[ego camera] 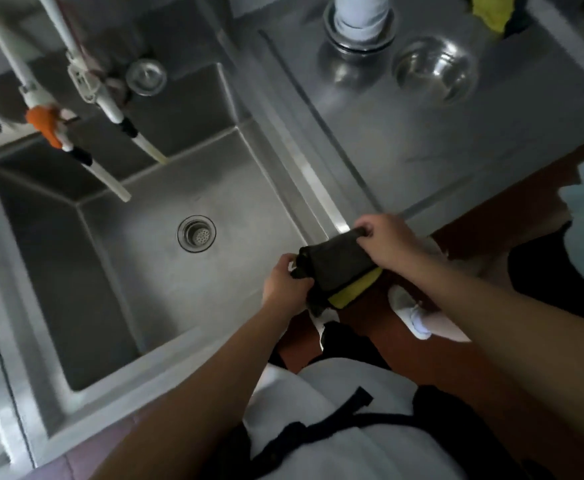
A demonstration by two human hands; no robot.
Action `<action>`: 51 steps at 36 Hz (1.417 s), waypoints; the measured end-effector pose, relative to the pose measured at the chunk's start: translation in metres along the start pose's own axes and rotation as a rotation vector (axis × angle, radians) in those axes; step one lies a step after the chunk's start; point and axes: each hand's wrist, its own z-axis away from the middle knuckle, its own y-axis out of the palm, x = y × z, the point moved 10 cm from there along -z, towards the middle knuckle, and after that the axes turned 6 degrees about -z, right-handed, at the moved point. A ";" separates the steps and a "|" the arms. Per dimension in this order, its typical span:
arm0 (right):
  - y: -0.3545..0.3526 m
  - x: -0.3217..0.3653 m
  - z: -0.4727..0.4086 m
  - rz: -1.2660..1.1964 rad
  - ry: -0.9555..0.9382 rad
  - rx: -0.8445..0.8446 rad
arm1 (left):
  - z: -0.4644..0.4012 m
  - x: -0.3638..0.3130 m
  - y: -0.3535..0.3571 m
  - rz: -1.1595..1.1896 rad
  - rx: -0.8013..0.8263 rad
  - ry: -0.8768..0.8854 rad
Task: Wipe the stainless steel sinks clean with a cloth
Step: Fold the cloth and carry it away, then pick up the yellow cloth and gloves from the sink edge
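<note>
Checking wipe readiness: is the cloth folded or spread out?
Folded. The cloth is doubled over, its yellow side showing only along the lower edge, and stretched between the left hand and right hand above the sink's front corner.

A grey stainless steel counter [404, 140] is seen to the right of a deep rectangular stainless steel sink basin [242, 188]. 1 round shiny steel bowl [435, 68] and 1 steel-based white cylindrical container [359, 20] are set directly on it, near each other.

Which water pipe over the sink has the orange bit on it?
The left pipe, nearest the picture's left edge, wears an orange piece. The other pipe beside it is plain white with a black joint.
</note>
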 end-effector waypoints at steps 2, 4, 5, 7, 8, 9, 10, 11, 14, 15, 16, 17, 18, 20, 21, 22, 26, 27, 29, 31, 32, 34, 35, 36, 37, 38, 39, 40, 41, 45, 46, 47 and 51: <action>0.004 -0.001 -0.006 0.183 -0.051 0.037 | 0.001 0.001 0.000 -0.054 -0.041 -0.009; 0.004 0.000 -0.011 0.289 -0.111 0.067 | 0.002 0.001 -0.002 -0.121 -0.071 -0.029; 0.005 0.001 -0.013 0.301 -0.133 0.088 | 0.002 0.002 -0.003 -0.163 -0.081 -0.039; 0.005 0.001 -0.016 0.294 -0.165 0.130 | 0.003 0.004 -0.006 -0.217 -0.094 -0.063; 0.006 0.000 -0.018 0.283 -0.172 0.150 | 0.003 0.006 -0.006 -0.218 -0.092 -0.080; 0.006 0.000 -0.019 0.273 -0.177 0.169 | 0.003 0.008 -0.006 -0.213 -0.088 -0.094; 0.007 0.001 -0.020 0.273 -0.183 0.185 | 0.003 0.009 -0.006 -0.211 -0.086 -0.103; 0.006 0.002 -0.021 0.282 -0.188 0.200 | 0.003 0.009 -0.007 -0.213 -0.087 -0.104; 0.004 0.007 -0.023 0.335 -0.170 0.244 | 0.004 0.007 -0.008 -0.223 -0.080 -0.074; 0.003 0.010 -0.023 0.362 -0.163 0.259 | 0.005 0.006 -0.009 -0.234 -0.069 -0.059; 0.002 0.015 -0.022 0.386 -0.158 0.271 | 0.006 0.006 -0.010 -0.250 -0.052 -0.047; 0.002 0.021 -0.021 0.407 -0.161 0.282 | 0.008 0.006 -0.013 -0.265 -0.033 -0.037; 0.001 0.030 -0.019 0.420 -0.178 0.295 | 0.010 0.007 -0.017 -0.275 -0.019 -0.032; 0.003 0.054 -0.011 0.411 -0.230 0.333 | 0.017 0.009 -0.031 -0.277 -0.017 -0.020; 0.006 0.069 -0.006 0.385 -0.258 0.354 | 0.022 0.011 -0.041 -0.280 -0.030 -0.011; 0.009 0.085 0.001 0.357 -0.289 0.377 | 0.027 0.014 -0.053 -0.287 -0.050 -0.006; 0.034 0.156 0.037 0.369 -0.440 0.437 | 0.063 0.035 -0.113 -0.341 -0.202 0.021; 0.043 0.176 0.049 0.374 -0.482 0.429 | 0.075 0.043 -0.131 -0.356 -0.253 0.023; 0.063 0.219 0.076 0.383 -0.571 0.405 | 0.104 0.063 -0.166 -0.374 -0.358 0.011; 0.095 0.265 0.114 0.397 -0.675 0.390 | 0.141 0.095 -0.204 -0.361 -0.488 -0.007; 0.107 0.280 0.129 0.399 -0.713 0.388 | 0.156 0.107 -0.218 -0.366 -0.538 -0.010; 0.140 0.313 0.165 0.389 -0.804 0.393 | 0.191 0.139 -0.245 -0.344 -0.640 -0.023; 0.161 0.330 0.189 0.382 -0.857 0.402 | 0.213 0.161 -0.260 -0.305 -0.696 -0.034; 0.183 0.348 0.214 0.370 -0.913 0.407 | 0.234 0.184 -0.274 -0.265 -0.749 -0.052; 0.207 0.364 0.241 0.366 -0.970 0.421 | 0.256 0.209 -0.285 -0.228 -0.802 -0.079; 0.233 0.378 0.268 0.370 -1.022 0.446 | 0.277 0.234 -0.295 -0.198 -0.857 -0.114; 0.259 0.388 0.296 0.381 -1.064 0.477 | 0.299 0.259 -0.302 -0.174 -0.909 -0.147; 0.284 0.396 0.322 0.394 -1.092 0.512 | 0.319 0.283 -0.307 -0.158 -0.954 -0.178; 0.308 0.401 0.347 0.405 -1.110 0.548 | 0.337 0.306 -0.310 -0.143 -0.991 -0.208; 0.386 0.411 0.431 0.487 -1.210 0.714 | 0.395 0.404 -0.303 0.016 -1.035 -0.387; 0.402 0.412 0.447 0.530 -1.242 0.748 | 0.406 0.426 -0.300 0.053 -1.027 -0.431; 0.416 0.415 0.460 0.565 -1.267 0.774 | 0.415 0.445 -0.296 0.085 -1.021 -0.467; 0.471 0.436 0.498 0.608 -1.277 0.832 | 0.444 0.511 -0.297 0.204 -1.045 -0.554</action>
